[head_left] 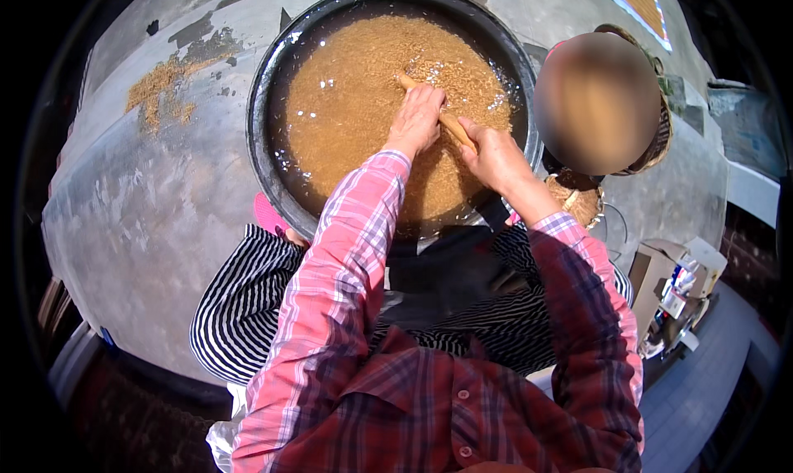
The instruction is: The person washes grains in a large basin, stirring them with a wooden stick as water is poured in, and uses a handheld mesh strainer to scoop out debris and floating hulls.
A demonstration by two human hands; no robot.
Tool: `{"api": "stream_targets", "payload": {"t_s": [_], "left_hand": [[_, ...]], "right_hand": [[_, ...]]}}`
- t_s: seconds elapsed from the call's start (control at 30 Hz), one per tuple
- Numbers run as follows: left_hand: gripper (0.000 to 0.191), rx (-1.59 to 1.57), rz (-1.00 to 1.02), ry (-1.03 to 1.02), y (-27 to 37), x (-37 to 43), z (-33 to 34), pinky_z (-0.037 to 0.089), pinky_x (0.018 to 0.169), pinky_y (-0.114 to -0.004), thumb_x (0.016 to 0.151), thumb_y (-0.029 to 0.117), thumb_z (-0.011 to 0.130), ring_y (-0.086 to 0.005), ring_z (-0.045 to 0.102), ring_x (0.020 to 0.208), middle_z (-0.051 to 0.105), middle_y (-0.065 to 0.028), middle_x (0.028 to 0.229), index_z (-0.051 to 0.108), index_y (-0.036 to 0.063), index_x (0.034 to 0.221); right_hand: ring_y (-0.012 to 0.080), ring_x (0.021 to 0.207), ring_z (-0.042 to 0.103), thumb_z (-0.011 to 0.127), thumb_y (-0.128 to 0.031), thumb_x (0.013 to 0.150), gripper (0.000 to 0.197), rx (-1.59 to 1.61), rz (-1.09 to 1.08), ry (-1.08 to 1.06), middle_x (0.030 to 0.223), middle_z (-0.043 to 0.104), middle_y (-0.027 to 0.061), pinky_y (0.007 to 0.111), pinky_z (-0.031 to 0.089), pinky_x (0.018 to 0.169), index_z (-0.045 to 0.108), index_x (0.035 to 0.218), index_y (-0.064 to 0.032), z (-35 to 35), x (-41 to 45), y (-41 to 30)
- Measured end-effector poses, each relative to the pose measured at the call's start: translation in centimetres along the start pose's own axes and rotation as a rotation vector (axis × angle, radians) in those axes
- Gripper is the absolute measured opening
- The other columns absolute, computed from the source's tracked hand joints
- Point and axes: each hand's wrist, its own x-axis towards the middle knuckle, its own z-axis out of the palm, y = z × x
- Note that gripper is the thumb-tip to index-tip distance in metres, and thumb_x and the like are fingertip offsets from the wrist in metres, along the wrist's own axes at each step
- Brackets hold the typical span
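Observation:
A large round black tub (263, 163) stands before me, holding water and a broad mass of golden-brown unhusked grain (347, 89). Both of my hands grip one wooden stick (457, 129) that slants over the tub. My left hand (420, 117) is closed around it near its upper end, over the middle of the grain. Lower on the stick, to the right, my right hand (495, 157) holds it near the tub's right side. The stick's tip shows just beyond my left hand; whether any part of it lies under water I cannot tell.
Wet grain (155, 92) lies scattered on the concrete floor at the left. Woven baskets (664, 129) stand right of the tub, largely hidden by a blurred patch. A smaller basket (576, 197) sits below them. An open cardboard box (653, 268) with small items is at the lower right.

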Motion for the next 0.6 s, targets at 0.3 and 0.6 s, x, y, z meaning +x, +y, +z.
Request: {"api": "stream_targets", "payload": {"t_s": [0.3,0.6], "left_hand": [[0.029,0.075,-0.174,-0.024,-0.7,-10.0,-3.3,0.038,0.094,-0.04,0.07,-0.003,0.059,-0.0325,0.048,0.105,0.053,-0.0142,0.1,0.05,0.0065,0.095],[0.025,-0.057,-0.266,0.021,9.1,-20.2,-0.4,0.039,0.088,-0.044,0.072,-0.003,0.056,-0.038,0.047,0.1,0.05,-0.019,0.097,0.049,0.0028,0.094]], "right_hand": [[0.0399,0.092,0.062,0.061,-0.015,0.082,0.047,0.014,-0.082,-0.184,0.096,0.064,0.0261,0.046,0.05,0.081,0.053,0.128,-0.0079,3.3,-4.6,-5.9],[0.0387,0.077,0.064,0.061,-0.013,0.08,0.043,-0.061,-0.152,-0.192,0.08,0.065,0.0235,0.047,0.051,0.07,0.056,0.122,-0.005,4.3,-16.8,-3.3]]}}
